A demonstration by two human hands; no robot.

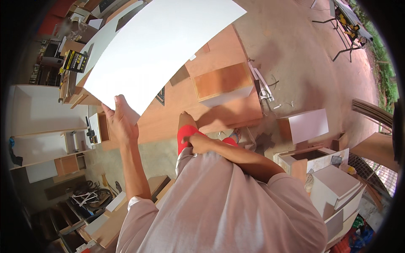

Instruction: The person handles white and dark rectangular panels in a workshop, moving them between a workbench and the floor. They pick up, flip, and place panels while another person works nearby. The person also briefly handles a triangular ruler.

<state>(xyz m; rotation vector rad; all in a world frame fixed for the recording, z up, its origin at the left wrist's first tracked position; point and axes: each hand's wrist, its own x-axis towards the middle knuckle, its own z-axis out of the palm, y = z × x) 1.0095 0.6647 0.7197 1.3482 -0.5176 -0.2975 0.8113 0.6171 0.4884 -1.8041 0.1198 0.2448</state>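
Head view, the only one here: the person's left hand (122, 123) has hold of a big white sheet (164, 50) near its bottom corner, thumb on the upper face. The sheet is up in front of them, stretching off toward the top of the view and covering part of the brown board (158, 121) below it.

The right hand (200, 142) is down at the waist, fingers curled against the red shorts (186, 137) — can't tell if it's gripping the fabric or anything else, since the fingertips are hidden.

On the brown board there's a box (223, 81) with a brown top and a pale side, plus a dark triangular square (160, 96) peeking out right by the sheet's edge. Off to the right, well apart from the sheet, a smaller white panel (309, 126) sits low near the floor. Over on the left — a black-and-yellow package (75, 61), just beside the sheet's left edge in view.
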